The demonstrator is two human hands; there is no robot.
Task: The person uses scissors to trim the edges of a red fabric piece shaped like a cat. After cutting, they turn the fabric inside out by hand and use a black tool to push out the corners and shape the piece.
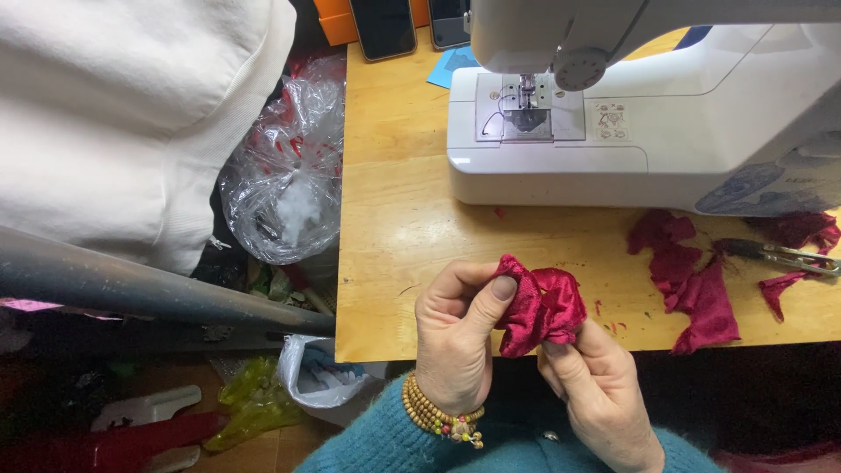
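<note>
A small bunched piece of dark red velvet cloth is held at the near edge of the wooden table. My left hand pinches its left side between thumb and fingers; a beaded bracelet circles that wrist. My right hand grips the cloth from below on the right. Both hands are over the table's front edge, in front of the white sewing machine.
Red cloth scraps and metal snips lie on the table at the right. Two dark phones rest at the back. Left of the table are a clear plastic bag, a white cushion and a grey bar.
</note>
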